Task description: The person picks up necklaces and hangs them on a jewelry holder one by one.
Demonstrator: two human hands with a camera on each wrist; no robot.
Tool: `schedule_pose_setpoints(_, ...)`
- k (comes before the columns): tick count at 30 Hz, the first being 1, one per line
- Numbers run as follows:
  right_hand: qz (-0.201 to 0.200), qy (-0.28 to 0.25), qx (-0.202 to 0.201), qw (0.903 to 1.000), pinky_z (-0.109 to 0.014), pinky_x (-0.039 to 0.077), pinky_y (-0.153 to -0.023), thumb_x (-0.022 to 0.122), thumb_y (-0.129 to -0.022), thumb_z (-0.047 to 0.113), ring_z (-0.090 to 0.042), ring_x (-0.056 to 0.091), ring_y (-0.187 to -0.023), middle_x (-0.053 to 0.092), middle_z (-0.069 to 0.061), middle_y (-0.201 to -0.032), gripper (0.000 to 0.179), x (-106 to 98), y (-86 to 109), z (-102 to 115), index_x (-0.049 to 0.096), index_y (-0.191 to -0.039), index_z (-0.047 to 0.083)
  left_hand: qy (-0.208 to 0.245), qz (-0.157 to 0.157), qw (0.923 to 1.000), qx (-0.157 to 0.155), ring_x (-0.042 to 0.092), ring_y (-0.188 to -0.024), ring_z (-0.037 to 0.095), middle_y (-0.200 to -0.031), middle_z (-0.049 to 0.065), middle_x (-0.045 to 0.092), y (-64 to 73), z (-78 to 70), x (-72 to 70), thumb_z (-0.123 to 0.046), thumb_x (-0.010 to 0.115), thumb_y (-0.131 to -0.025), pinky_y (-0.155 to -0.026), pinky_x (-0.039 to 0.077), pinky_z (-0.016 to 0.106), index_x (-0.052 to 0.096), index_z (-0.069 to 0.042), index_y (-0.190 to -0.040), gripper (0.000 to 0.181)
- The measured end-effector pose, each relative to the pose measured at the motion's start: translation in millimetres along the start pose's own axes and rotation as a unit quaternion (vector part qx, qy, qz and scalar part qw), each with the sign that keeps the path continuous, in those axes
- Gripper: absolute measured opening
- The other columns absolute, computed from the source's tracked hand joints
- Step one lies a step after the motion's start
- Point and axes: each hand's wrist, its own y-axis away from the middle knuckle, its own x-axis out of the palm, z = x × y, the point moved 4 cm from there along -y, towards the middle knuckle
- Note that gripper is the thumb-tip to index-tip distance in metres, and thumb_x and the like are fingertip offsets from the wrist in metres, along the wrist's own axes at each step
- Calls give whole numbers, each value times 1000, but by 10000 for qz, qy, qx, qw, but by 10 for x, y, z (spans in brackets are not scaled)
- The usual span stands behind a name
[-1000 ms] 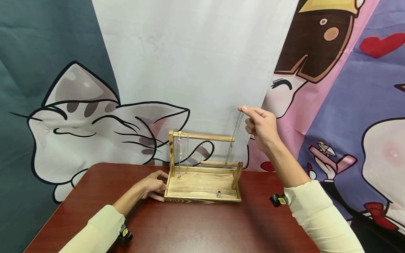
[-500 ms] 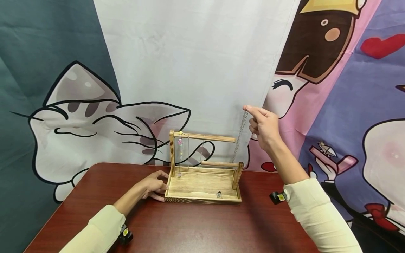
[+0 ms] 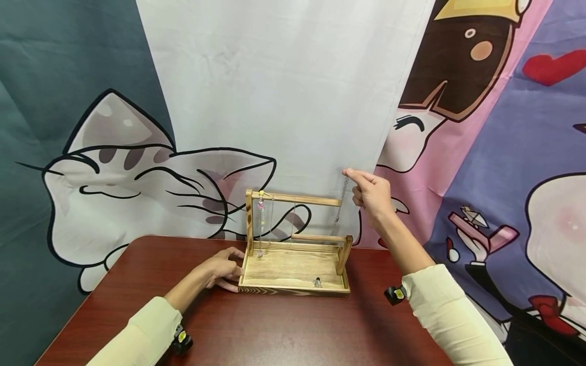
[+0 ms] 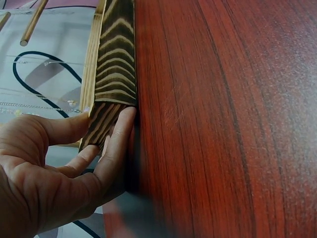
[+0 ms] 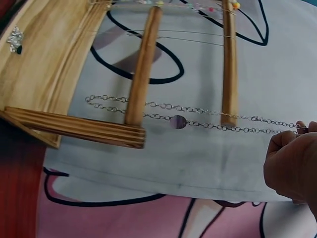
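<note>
At the table's middle stands a wooden jewelry stand point(image 3: 293, 265) with a tray base and two bars. My left hand point(image 3: 223, 269) grips the tray's left end, fingertips against the end wall in the left wrist view. Raised above the stand's right side, my right hand point(image 3: 373, 195) pinches the top of a silver chain necklace point(image 5: 198, 110). Its doubled strands hang down past the upper bar point(image 5: 229, 69) near the free end and behind the lower bar point(image 5: 142, 69). A round pendant point(image 5: 178, 122) sits on one strand. Whether the loop encircles the upper bar's end, I cannot tell.
Beaded jewelry point(image 3: 261, 218) hangs at the upper bar's left end, with thin chains point(image 3: 272, 218) beside it. A small shiny piece point(image 3: 318, 281) lies in the tray's front right. A printed cloth point(image 3: 293, 101) hangs behind the red-brown table point(image 3: 293, 330).
My right hand first moved slightly right, drawing the necklace away from the upper bar, then came down and left toward the bar's end. My left hand has stayed on the stand.
</note>
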Motion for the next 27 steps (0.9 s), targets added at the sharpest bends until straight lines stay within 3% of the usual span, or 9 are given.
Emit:
schedule_pose_setpoints(2,5,41,57,10000,-17,24,-50,75,-111,20,-1,29,-49,74,9,-89,17,10,9,-63,89,-101,23,1,-1,10000,-5,79,-93,27,-112,26,72,0,5,3,9,64,-100,-73,75,48,41,4,-154,59)
schedule_pose_setpoints(7,2,177,214,9996,-18,25,-50,77,-109,20,-2,28,-50,79,8,-99,15,56,40,-192,89,-102,23,-5,-2,10000,1,79,-94,27,-112,27,72,2,12,3,8,64,-100,-74,75,49,41,4,-154,58)
schedule_pose_setpoints(16,73,260,387,9989,-17,25,-48,77,-109,18,-2,29,-50,81,6,-101,15,154,96,-350,89,-103,24,-8,-19,10000,-7,79,-95,27,-114,26,71,3,5,0,8,64,-99,-74,75,49,42,3,-154,60)
schedule_pose_setpoints(23,172,284,505,9982,-17,23,-48,74,-110,17,-2,28,-50,65,12,-70,16,247,140,-462,87,-117,10,19,4,10000,-12,78,-96,27,-113,26,72,1,1,1,9,64,-99,-74,75,48,42,3,-154,59)
schedule_pose_setpoints(25,216,284,538,9979,-17,22,-48,74,-110,16,-2,29,-51,59,11,-67,16,286,157,-494,87,-116,8,31,-9,10000,-10,79,-96,27,-113,26,72,0,3,0,9,64,-99,-74,75,49,42,3,-154,59)
schedule_pose_setpoints(27,259,289,566,9976,-17,23,-47,75,-110,16,-2,30,-51,65,10,-75,14,336,175,-516,87,-112,10,4,-1,10000,10,78,-95,27,-113,26,72,5,0,-2,9,64,-99,-74,75,49,42,4,-154,59)
